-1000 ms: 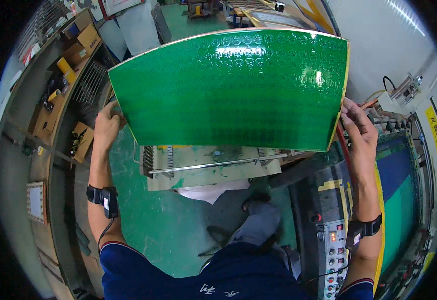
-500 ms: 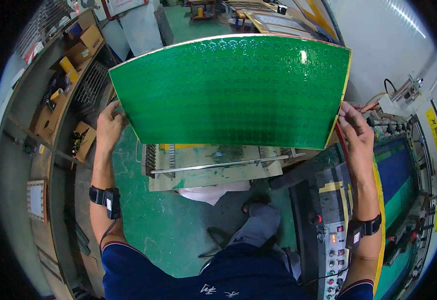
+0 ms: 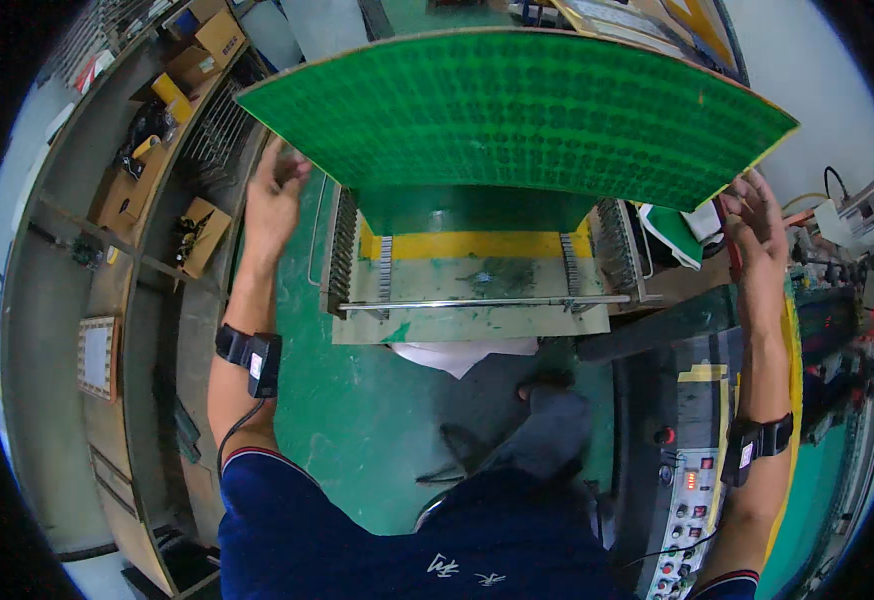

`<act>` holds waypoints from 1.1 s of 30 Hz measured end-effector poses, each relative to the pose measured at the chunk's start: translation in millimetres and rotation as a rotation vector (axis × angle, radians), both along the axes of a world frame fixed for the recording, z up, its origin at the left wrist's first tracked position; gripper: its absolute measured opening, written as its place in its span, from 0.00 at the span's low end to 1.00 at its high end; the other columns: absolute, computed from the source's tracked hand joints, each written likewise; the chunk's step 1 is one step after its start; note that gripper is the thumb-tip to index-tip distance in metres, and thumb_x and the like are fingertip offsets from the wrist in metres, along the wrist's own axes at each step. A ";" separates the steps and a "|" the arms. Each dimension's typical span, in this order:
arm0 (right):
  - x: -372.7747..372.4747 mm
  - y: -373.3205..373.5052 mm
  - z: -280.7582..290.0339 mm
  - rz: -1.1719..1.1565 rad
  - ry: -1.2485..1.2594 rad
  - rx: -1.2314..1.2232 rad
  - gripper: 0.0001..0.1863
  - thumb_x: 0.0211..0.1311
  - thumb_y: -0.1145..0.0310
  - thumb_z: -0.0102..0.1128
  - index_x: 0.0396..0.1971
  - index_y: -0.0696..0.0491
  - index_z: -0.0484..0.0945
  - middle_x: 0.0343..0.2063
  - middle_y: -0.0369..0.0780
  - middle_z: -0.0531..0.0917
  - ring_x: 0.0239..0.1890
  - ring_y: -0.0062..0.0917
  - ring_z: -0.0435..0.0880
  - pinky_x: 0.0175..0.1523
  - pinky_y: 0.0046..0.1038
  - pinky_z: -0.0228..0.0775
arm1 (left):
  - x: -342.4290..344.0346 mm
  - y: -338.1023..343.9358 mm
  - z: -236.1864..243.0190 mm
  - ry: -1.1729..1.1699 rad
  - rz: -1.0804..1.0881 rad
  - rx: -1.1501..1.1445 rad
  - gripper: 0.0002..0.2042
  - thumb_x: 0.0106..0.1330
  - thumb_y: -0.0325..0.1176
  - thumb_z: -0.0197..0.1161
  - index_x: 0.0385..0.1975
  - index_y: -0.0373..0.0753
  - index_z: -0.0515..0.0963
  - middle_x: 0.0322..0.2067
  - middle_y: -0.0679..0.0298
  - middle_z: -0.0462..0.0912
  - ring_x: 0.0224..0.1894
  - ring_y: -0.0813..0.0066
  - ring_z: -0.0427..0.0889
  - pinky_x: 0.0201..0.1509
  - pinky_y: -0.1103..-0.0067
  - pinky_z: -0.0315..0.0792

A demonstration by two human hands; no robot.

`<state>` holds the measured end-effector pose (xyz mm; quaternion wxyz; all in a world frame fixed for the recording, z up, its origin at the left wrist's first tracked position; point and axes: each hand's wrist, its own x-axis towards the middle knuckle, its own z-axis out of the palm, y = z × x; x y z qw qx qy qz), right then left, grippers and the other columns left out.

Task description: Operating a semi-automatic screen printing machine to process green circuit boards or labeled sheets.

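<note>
Our left hand and right hand grasp the green patterned panel by its left and right edges; part of the left hand's contact is hidden. It is held up tilted over the far part of the wire-sided rack. To handle it well, we should keep both ends even, pinch only the rim so the patterned face stays untouched, and avoid knocking the wires.

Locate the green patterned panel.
In the head view's upper centre, the green patterned panel spans between the left hand and right hand, above the slotted rack.
</note>
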<state>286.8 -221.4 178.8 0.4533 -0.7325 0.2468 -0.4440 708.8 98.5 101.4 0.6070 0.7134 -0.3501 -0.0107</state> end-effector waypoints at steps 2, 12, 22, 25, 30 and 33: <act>6.6 -10.7 -15.0 -0.024 0.134 -0.011 0.31 0.53 0.87 0.46 0.61 0.57 0.63 0.57 0.44 0.72 0.57 0.27 0.71 0.63 0.27 0.59 | 6.7 -8.2 -31.8 0.060 -0.016 0.020 0.30 0.56 0.12 0.45 0.63 0.34 0.59 0.49 0.51 0.75 0.50 0.67 0.76 0.56 0.76 0.70; 39.6 -19.3 -59.7 0.043 0.278 0.057 0.34 0.48 0.88 0.47 0.60 0.53 0.65 0.54 0.41 0.75 0.53 0.27 0.71 0.60 0.28 0.61 | 40.9 -8.9 -90.1 0.137 0.048 0.128 0.29 0.59 0.15 0.51 0.64 0.33 0.58 0.49 0.51 0.76 0.51 0.67 0.77 0.56 0.76 0.69; 77.3 -64.2 -78.1 0.157 0.326 0.025 0.34 0.45 0.89 0.44 0.58 0.53 0.66 0.53 0.43 0.75 0.52 0.29 0.73 0.56 0.26 0.65 | 49.1 -7.7 -90.0 0.090 0.095 0.103 0.30 0.62 0.17 0.47 0.66 0.37 0.54 0.57 0.52 0.68 0.58 0.64 0.70 0.62 0.72 0.63; 85.4 -83.8 -93.4 0.144 0.348 0.103 0.37 0.43 0.92 0.43 0.59 0.53 0.64 0.56 0.40 0.74 0.51 0.25 0.72 0.57 0.25 0.64 | 40.8 -18.1 -79.0 0.048 0.080 0.168 0.31 0.61 0.17 0.47 0.67 0.37 0.52 0.57 0.50 0.68 0.59 0.61 0.69 0.63 0.72 0.61; 89.1 -93.2 -108.7 0.199 0.271 0.205 0.36 0.44 0.91 0.43 0.59 0.54 0.65 0.56 0.40 0.73 0.48 0.24 0.72 0.54 0.23 0.65 | 47.4 -20.1 -87.4 0.072 0.038 0.115 0.32 0.59 0.16 0.46 0.66 0.36 0.52 0.57 0.49 0.68 0.59 0.61 0.69 0.63 0.71 0.61; 91.6 -101.2 -118.8 0.194 0.293 0.191 0.37 0.44 0.91 0.43 0.59 0.54 0.64 0.56 0.40 0.73 0.49 0.25 0.73 0.54 0.24 0.65 | 52.6 -16.8 -94.6 0.044 0.028 0.144 0.32 0.59 0.17 0.47 0.66 0.35 0.52 0.57 0.49 0.68 0.59 0.61 0.69 0.63 0.71 0.62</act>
